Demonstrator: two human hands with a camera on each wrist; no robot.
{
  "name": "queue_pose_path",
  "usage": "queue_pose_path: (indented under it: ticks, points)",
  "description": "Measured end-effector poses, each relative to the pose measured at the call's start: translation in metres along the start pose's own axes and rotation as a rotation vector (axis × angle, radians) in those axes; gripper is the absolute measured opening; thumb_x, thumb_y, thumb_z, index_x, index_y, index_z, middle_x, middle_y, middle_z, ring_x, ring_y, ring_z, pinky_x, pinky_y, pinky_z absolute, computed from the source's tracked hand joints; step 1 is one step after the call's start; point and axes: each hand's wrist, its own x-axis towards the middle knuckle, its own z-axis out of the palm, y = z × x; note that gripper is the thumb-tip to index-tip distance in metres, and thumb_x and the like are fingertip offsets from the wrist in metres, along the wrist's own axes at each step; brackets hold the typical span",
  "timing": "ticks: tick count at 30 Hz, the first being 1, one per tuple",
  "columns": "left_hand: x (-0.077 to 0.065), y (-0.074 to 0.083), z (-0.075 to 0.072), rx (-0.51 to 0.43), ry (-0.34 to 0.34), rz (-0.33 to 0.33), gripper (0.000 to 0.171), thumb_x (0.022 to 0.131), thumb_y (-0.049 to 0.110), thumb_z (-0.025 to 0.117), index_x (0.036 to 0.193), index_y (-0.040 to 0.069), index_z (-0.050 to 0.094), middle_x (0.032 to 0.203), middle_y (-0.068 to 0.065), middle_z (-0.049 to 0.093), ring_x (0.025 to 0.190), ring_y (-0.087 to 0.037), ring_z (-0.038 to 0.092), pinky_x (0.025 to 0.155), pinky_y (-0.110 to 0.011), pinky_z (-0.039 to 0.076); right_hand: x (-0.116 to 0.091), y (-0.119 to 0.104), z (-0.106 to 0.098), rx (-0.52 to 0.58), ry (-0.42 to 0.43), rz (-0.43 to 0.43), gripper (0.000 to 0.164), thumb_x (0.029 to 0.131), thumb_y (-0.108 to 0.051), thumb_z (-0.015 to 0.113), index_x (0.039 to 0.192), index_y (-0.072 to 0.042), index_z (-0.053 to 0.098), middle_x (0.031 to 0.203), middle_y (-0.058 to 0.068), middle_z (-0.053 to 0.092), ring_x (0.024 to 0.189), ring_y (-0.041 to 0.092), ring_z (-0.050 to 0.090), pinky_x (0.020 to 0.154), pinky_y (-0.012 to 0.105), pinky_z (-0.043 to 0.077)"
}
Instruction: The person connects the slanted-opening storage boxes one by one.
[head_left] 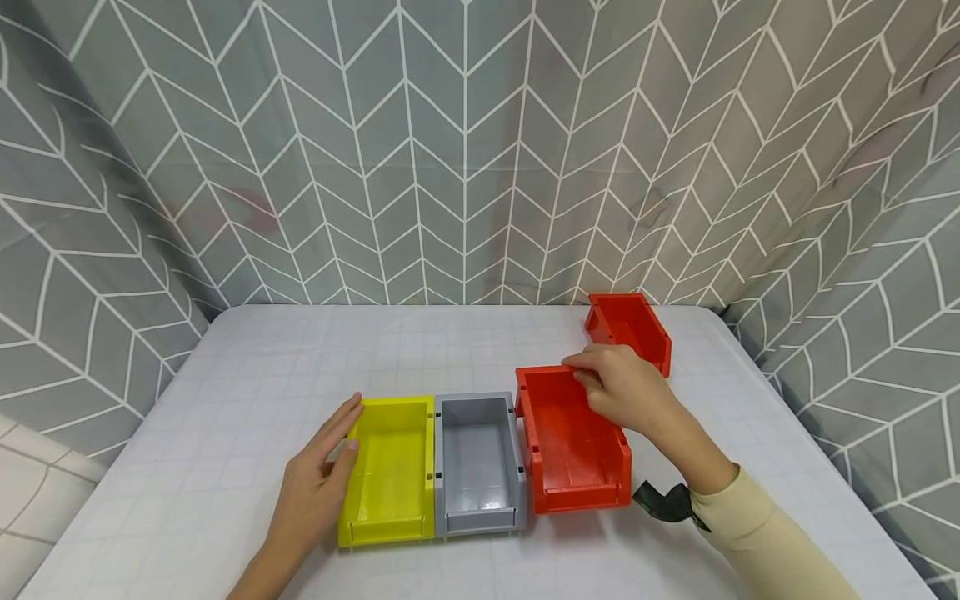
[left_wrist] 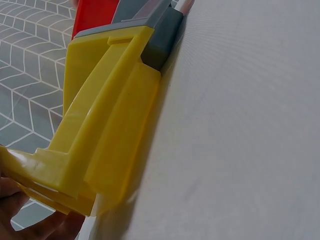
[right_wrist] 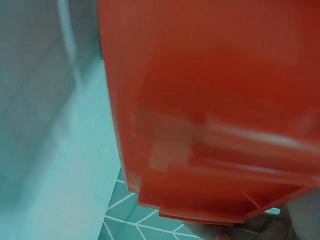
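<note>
Red bin [head_left: 570,458] is held by the right hand [head_left: 618,387] at the right end of the row on the counter [head_left: 255,400], just beside the grey bin [head_left: 480,458], its far rim being pinched by the fingers; from the shadow under its front, it seems to be slightly raised. Against the outer side of the yellow bin [head_left: 390,467], the left hand [head_left: 311,492] is laid with fingers extended. The step in hand is judged to be the fitting of the bin to the row; next, its left side would need to be squared to the grey rim and lowered. Its low front is turned toward the person, its long axis being directed near to far, near end slanted slightly right; a second red bin [head_left: 630,325] is seen beyond the right hand
</note>
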Motion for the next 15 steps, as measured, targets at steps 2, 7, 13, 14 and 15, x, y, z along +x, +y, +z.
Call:
queue_pose_path:
  ticks: [2,7,13,14,15]
  points:
    - [-0.0002,0.0000,0.0000,0.003,0.000,-0.001,0.044,0.111,0.010,0.050,0.155,0.009,0.050,0.163,0.009,0.038,0.144,-0.030,0.042,0.089,-0.055,0.057,0.0009,-0.0019,0.0016,-0.027,0.005,0.000,0.028,0.088,0.003,0.074,0.116,0.000,0.078,0.097,0.010,0.075,0.077,0.022,0.066,0.068,0.039,0.063]
    - [-0.0003,-0.0009,0.0007,0.007,-0.005,-0.004,0.044,0.111,0.012,0.049,0.156,0.011,0.050,0.163,0.012,0.037,0.145,-0.028,0.042,0.089,-0.053,0.058,0.0018,-0.0031,0.0046,-0.046,0.004,0.002,0.028,0.088,0.002,0.074,0.116,0.000,0.078,0.097,0.010,0.074,0.080,0.024,0.067,0.070,0.039,0.063]
    - [-0.0003,-0.0008,0.0004,0.006,-0.004,0.002,0.044,0.111,0.012,0.049,0.155,0.009,0.050,0.163,0.012,0.037,0.145,-0.029,0.042,0.088,-0.052,0.058,0.0007,-0.0010,0.0067,-0.047,0.007,-0.012,0.029,0.089,0.002,0.075,0.117,0.000,0.078,0.098,0.011,0.075,0.082,0.025,0.068,0.071,0.041,0.063]
    - [-0.0003,-0.0007,0.0004,0.007,-0.005,0.002,0.044,0.111,0.012,0.049,0.155,0.009,0.050,0.163,0.012,0.037,0.145,-0.029,0.042,0.088,-0.052,0.058,0.0007,-0.0005,0.0071,-0.048,0.007,-0.013,0.029,0.089,0.002,0.074,0.118,0.000,0.078,0.098,0.011,0.075,0.081,0.025,0.068,0.071,0.040,0.063]
    - [-0.0002,-0.0007,0.0004,0.007,-0.005,0.001,0.044,0.111,0.013,0.049,0.155,0.010,0.050,0.163,0.012,0.037,0.145,-0.029,0.042,0.088,-0.052,0.058,0.0006,-0.0002,0.0076,-0.049,0.005,-0.012,0.029,0.089,0.002,0.074,0.118,0.000,0.078,0.098,0.011,0.074,0.080,0.024,0.067,0.070,0.040,0.063]
